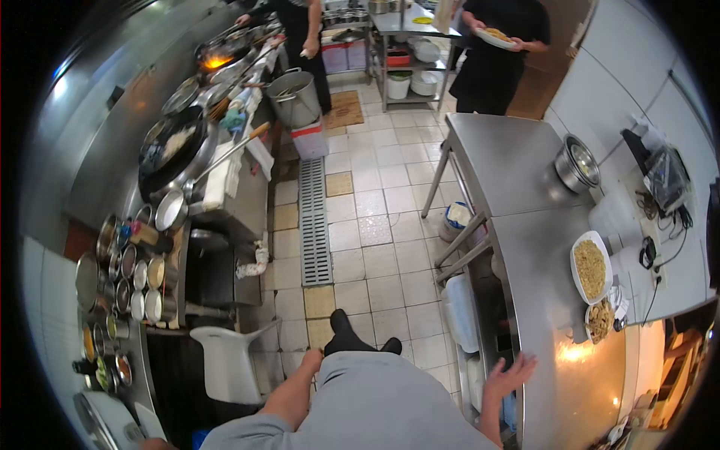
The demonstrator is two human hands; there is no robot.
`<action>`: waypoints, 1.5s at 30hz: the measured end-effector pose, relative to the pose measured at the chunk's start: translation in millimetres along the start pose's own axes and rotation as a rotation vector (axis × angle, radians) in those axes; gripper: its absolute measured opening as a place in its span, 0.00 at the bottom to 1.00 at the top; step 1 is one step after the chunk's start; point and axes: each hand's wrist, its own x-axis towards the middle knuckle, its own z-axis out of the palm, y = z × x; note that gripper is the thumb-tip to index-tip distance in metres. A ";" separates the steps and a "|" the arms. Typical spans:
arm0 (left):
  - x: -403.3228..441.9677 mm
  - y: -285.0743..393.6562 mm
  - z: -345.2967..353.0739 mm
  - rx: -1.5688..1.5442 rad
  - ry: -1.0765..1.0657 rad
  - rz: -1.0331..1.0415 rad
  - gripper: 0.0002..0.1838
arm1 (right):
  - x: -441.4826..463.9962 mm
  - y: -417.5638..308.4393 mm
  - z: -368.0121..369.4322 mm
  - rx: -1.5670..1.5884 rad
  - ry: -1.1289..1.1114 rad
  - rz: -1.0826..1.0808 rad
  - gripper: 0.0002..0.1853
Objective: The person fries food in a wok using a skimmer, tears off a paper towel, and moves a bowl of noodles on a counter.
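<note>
My left hand (313, 360) hangs low beside my grey shirt, near my leg; its fingers are too small and hidden to make out. At the edge of the steel counter (551, 292), my right hand (511, 375) is raised with its fingers spread and nothing in it. Farther along that counter stand a white dish of chopped food (590, 268) and a smaller bowl of brown food (599, 321). A white plastic chair (225, 360) is to the left of my body.
Ahead runs a tiled floor with a drain grate (316, 225). On the left are woks (176, 146), seasoning pots (139, 277) and a large grey bucket (294, 97). One person (300, 45) is by the stove; another (499, 67) holds a plate.
</note>
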 end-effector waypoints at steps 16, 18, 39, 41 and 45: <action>14.1 -16.0 -50.5 -0.134 -0.045 -0.113 0.16 | -187.6 4.4 149.9 0.412 -1.361 0.166 0.13; 12.1 -22.9 -61.5 -0.125 -0.072 -0.125 0.16 | -208.5 22.3 171.6 0.365 -1.256 -0.054 0.11; 80.2 -31.5 -138.8 -0.106 -0.121 0.147 0.19 | -198.6 -132.5 133.2 0.342 -1.073 0.259 0.16; 81.9 -33.7 -139.4 -0.095 -0.114 0.156 0.19 | -199.1 -130.4 126.4 0.349 -1.160 0.431 0.17; 87.5 -52.8 -133.6 -0.039 -0.135 0.147 0.18 | -214.0 -123.8 138.5 0.344 -1.177 0.534 0.18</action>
